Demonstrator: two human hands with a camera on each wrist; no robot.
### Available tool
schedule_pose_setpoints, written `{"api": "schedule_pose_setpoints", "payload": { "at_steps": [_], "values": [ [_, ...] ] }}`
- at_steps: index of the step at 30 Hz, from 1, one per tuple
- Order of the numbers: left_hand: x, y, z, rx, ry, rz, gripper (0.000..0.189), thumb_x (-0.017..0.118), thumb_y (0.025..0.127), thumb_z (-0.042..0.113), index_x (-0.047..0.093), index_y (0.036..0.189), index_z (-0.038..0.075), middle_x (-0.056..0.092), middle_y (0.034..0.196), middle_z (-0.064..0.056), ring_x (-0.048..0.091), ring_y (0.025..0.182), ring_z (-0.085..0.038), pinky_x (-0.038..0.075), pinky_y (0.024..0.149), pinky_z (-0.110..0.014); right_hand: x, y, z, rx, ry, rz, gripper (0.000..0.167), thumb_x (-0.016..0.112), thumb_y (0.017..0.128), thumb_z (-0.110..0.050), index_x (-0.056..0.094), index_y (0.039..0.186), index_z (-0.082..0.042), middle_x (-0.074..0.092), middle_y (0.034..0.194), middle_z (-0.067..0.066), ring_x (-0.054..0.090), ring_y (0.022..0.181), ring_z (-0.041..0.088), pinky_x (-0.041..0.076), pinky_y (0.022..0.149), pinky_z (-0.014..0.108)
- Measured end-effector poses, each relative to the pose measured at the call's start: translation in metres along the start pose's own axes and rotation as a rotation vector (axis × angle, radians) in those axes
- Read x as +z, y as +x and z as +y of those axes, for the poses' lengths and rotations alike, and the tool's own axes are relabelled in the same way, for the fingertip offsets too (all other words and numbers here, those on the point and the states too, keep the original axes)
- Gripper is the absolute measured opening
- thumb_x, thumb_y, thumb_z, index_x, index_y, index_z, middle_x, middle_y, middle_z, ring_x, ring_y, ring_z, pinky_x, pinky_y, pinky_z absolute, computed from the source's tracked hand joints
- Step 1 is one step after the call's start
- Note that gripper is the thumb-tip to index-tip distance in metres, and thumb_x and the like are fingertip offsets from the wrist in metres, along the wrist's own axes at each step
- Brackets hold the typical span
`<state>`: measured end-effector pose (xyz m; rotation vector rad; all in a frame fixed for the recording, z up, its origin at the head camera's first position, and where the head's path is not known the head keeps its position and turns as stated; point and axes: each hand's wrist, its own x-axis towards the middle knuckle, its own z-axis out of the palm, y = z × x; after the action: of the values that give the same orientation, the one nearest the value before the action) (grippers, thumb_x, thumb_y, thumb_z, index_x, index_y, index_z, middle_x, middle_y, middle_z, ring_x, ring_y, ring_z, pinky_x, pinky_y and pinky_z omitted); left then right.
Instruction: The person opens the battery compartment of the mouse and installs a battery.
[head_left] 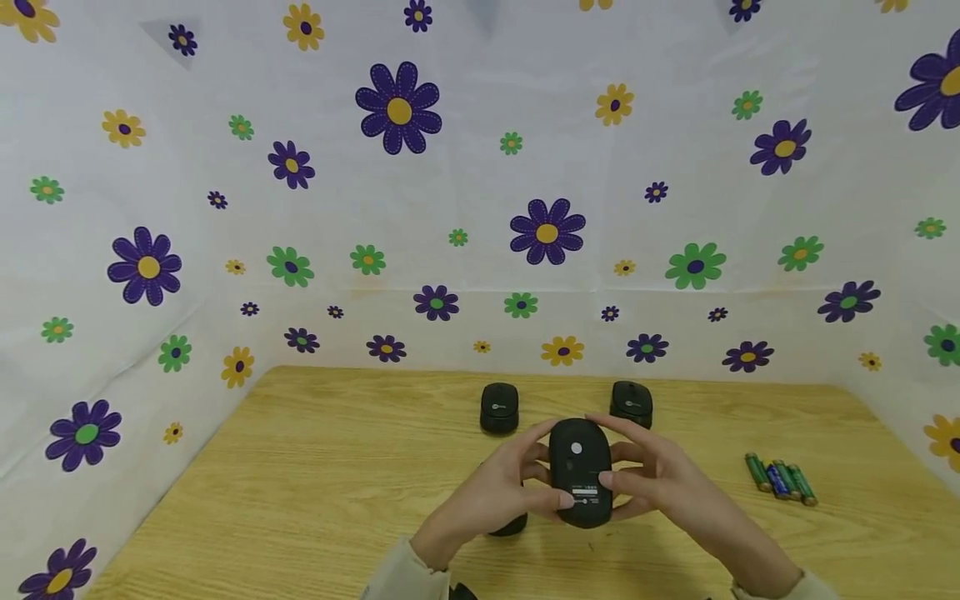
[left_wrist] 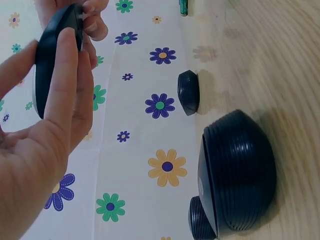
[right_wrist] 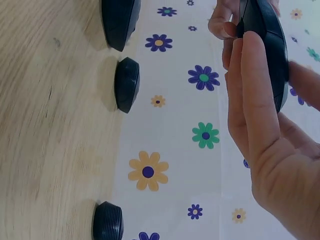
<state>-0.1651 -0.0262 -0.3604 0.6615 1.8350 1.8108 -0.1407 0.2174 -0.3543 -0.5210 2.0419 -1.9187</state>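
Note:
Both hands hold a black computer mouse (head_left: 583, 458) up over the table, its underside turned toward the head camera with a white round spot and a printed label. My left hand (head_left: 498, 483) grips its left side, the thumb lying over the lower part of the label. On the opposite side my right hand (head_left: 656, 475) grips the edge, thumb tip on the underside. In the left wrist view the mouse (left_wrist: 52, 55) shows edge-on between the fingers. Another black mouse (head_left: 512, 525) lies on the table, mostly hidden behind the left hand.
Toward the back of the wooden table (head_left: 337, 467) stand two more black mice, one on the left (head_left: 499, 407) and one on the right (head_left: 632, 402). Several green and blue batteries (head_left: 780, 478) lie side by side at the right. A flower-printed sheet (head_left: 465, 183) surrounds the table.

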Motion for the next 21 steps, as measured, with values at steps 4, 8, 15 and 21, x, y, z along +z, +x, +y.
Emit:
{"api": "schedule_pose_setpoints", "payload": {
  "at_steps": [4, 8, 15, 21],
  "values": [
    [-0.0041, -0.0050, -0.0016, 0.032, 0.032, -0.029, 0.077, 0.071, 0.088, -0.008, 0.041, 0.155, 0.016, 0.063, 0.118, -0.009, 0.065, 0.096, -0.018, 0.062, 0.078, -0.033, 0.0035, 0.0021, 0.0031, -0.012, 0.027, -0.007, 0.057, 0.057, 0.103, -0.004, 0.037, 0.156, -0.010, 0.059, 0.120, 0.020, 0.068, 0.103, 0.032, 0.062, 0.074, 0.051],
    [-0.0059, -0.0076, -0.0026, 0.045, 0.036, -0.052, 0.077, 0.070, 0.089, -0.010, 0.040, 0.155, 0.016, 0.062, 0.119, -0.009, 0.065, 0.096, -0.018, 0.062, 0.077, -0.034, 0.0072, 0.0028, 0.0053, -0.004, 0.045, -0.001, 0.054, 0.058, 0.103, -0.004, 0.044, 0.153, -0.018, 0.059, 0.120, 0.020, 0.068, 0.102, 0.032, 0.062, 0.073, 0.052],
    [-0.0050, -0.0082, -0.0001, 0.055, 0.078, -0.044, 0.076, 0.071, 0.089, -0.009, 0.042, 0.154, 0.016, 0.063, 0.118, -0.008, 0.066, 0.096, -0.016, 0.061, 0.077, -0.030, 0.0108, 0.0021, 0.0055, -0.010, 0.022, 0.033, 0.052, 0.058, 0.102, -0.004, 0.043, 0.151, -0.015, 0.059, 0.123, 0.023, 0.068, 0.101, 0.033, 0.062, 0.071, 0.051],
    [-0.0038, -0.0079, -0.0005, 0.060, 0.105, -0.039, 0.076, 0.072, 0.088, -0.007, 0.041, 0.154, 0.015, 0.064, 0.118, -0.006, 0.066, 0.095, -0.014, 0.058, 0.083, -0.027, 0.0102, 0.0015, 0.0050, -0.024, 0.015, 0.031, 0.049, 0.058, 0.102, -0.004, 0.047, 0.147, -0.021, 0.059, 0.122, 0.023, 0.068, 0.100, 0.033, 0.062, 0.069, 0.051]
  ]
}}
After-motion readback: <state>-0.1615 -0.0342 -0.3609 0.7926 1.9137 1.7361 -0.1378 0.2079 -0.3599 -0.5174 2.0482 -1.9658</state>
